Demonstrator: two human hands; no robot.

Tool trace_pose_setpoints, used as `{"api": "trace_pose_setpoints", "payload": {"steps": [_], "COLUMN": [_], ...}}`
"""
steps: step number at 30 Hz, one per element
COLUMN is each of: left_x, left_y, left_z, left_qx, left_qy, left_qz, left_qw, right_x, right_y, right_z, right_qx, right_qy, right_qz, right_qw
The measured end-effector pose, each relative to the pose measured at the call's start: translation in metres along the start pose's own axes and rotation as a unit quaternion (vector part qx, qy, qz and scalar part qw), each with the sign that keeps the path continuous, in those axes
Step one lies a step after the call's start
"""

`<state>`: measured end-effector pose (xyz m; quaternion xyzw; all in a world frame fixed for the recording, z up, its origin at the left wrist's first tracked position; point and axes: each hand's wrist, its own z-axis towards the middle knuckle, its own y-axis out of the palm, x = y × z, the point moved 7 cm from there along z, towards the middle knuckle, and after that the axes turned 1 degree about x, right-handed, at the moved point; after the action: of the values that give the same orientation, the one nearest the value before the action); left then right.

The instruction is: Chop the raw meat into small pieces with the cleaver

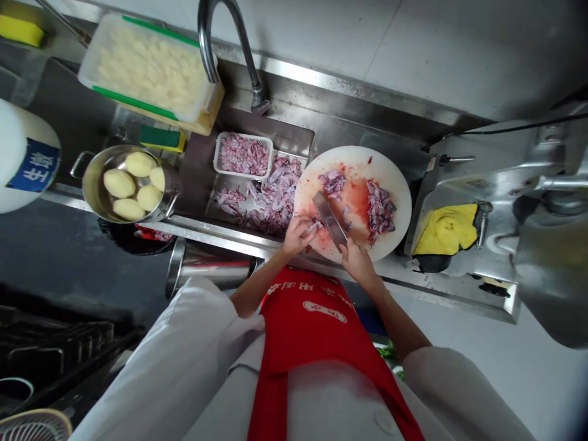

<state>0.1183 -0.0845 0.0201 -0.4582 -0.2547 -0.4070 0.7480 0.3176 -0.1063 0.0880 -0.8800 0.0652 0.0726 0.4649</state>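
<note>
"Steel counter (335, 131) along a pale wall (331, 37). What takes up the most room on it?"

"A lidded container (149, 70) of pale pieces, and a round white board (392, 174). The sink (261, 124) lies between them, with raw meat (282, 193) loose in it."

"Anything in the way?"

"The curved faucet (239, 37) crosses in front of the container's corner, and a white basket (243, 175) of chopped meat covers part of the sink floor. Left of the sink, a pot (92, 187) holds peeled potatoes (119, 182), near a green-and-yellow sponge (160, 139)."

"And on the board?"

"A dark meat heap (381, 211) at the right, a smaller pile (332, 182) near the middle, red smears around. The cleaver (329, 217) slants over the near left part, hiding some of it. The right hand (358, 261) has its fingers wrapped round the handle."

"The left hand (297, 235)?"

"Fingertips pinching a small meat piece (316, 225) at the board's left edge, just beside the blade."
</note>
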Motion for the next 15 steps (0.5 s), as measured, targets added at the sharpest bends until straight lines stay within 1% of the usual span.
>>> {"api": "trace_pose_setpoints", "payload": {"steps": [1,2,3,4,5,7,9,10,12,15], "left_x": [-0.002,-0.005,-0.007,-0.008,-0.008,-0.009,-0.009,-0.009,-0.007,-0.002], "left_y": [-0.011,-0.019,-0.022,-0.02,-0.014,0.005,0.022,0.027,0.033,0.039], "left_z": [-0.003,-0.006,-0.008,-0.009,-0.01,-0.011,-0.013,-0.014,-0.018,-0.022], "left_qx": [0.048,0.083,0.099,0.09,0.062,-0.014,-0.064,-0.074,-0.075,-0.079], "left_qy": [-0.026,-0.051,-0.069,-0.076,-0.076,-0.072,-0.058,-0.049,-0.03,-0.019], "left_qz": [0.015,0.03,0.042,0.049,0.051,0.043,0.026,0.018,0.006,-0.01], "left_qw": [0.998,0.995,0.992,0.992,0.994,0.996,0.996,0.996,0.997,0.997], "right_x": [-0.006,-0.014,-0.023,-0.032,-0.042,-0.057,-0.064,-0.065,-0.062,-0.048], "right_y": [-0.007,-0.012,-0.015,-0.015,-0.01,0.004,0.015,0.017,0.016,0.008], "right_z": [0.0,0.002,0.005,0.01,0.015,0.027,0.039,0.044,0.055,0.068], "right_qx": [0.026,0.053,0.073,0.077,0.067,0.026,-0.001,0.0,0.012,0.016], "right_qy": [-0.005,-0.008,-0.009,-0.009,-0.011,-0.016,-0.018,-0.019,-0.019,-0.042], "right_qz": [-0.001,0.001,0.004,0.007,0.007,0.001,-0.004,-0.001,0.015,0.068], "right_qw": [1.0,0.999,0.997,0.997,0.998,1.0,1.0,1.0,1.0,0.997]}}
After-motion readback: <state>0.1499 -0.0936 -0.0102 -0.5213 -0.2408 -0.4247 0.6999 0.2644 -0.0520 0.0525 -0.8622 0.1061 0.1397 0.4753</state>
